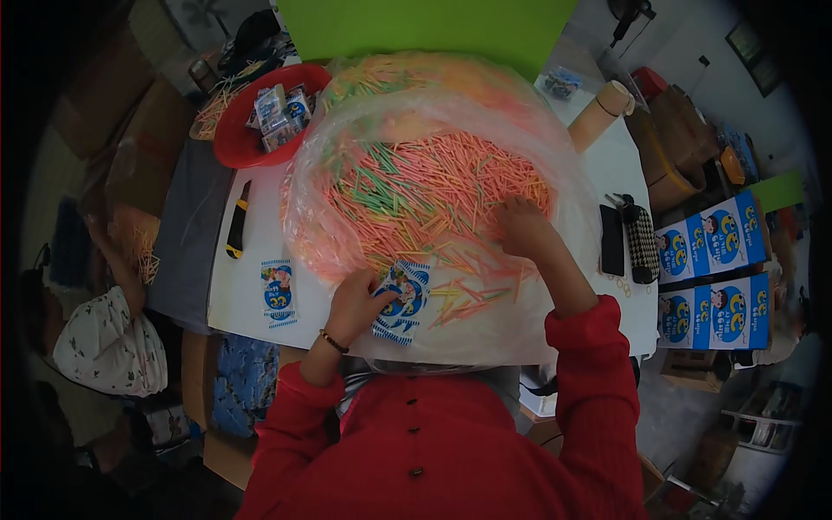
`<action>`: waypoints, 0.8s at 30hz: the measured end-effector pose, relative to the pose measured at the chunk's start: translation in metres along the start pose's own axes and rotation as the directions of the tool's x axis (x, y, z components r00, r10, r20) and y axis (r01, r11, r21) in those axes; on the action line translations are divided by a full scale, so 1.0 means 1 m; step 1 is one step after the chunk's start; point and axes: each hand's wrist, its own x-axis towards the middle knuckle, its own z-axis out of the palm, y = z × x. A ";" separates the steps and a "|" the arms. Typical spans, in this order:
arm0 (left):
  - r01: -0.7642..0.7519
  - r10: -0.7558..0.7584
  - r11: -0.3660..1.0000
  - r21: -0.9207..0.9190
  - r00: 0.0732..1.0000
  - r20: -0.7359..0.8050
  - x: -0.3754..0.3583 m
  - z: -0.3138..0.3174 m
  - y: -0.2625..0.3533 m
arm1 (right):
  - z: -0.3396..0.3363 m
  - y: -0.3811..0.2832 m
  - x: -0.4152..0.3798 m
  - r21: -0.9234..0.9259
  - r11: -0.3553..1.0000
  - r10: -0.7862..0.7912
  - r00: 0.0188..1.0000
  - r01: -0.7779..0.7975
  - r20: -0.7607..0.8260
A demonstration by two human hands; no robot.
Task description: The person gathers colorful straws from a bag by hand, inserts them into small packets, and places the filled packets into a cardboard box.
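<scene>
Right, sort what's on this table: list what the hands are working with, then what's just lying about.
In use: left hand holding blue packet; right hand in the coloured sticks on the clear bag.

Lying about: utility knife, spare packet, red bowl, keys, cardboard tube.

A pile of sticks is lying in a bag on the table. A bowl is sitting behind-left of it, a knife and packet lying left, a phone right.
</scene>
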 end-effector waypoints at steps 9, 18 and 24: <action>-0.197 0.218 0.974 0.108 0.946 -0.239 -0.010 -0.004 0.009 | 0.025 0.014 -0.016 0.130 0.991 0.011 0.972 0.020 -0.234; -0.193 0.157 0.962 -0.193 0.970 -0.186 -0.009 0.010 -0.002 | 0.058 -0.039 -0.020 0.979 0.055 0.589 0.785 0.197 -0.191; -0.290 0.334 0.942 0.168 0.855 -0.395 -0.008 0.003 0.025 | 0.062 -0.027 -0.014 0.977 -0.118 0.552 0.829 0.177 -0.084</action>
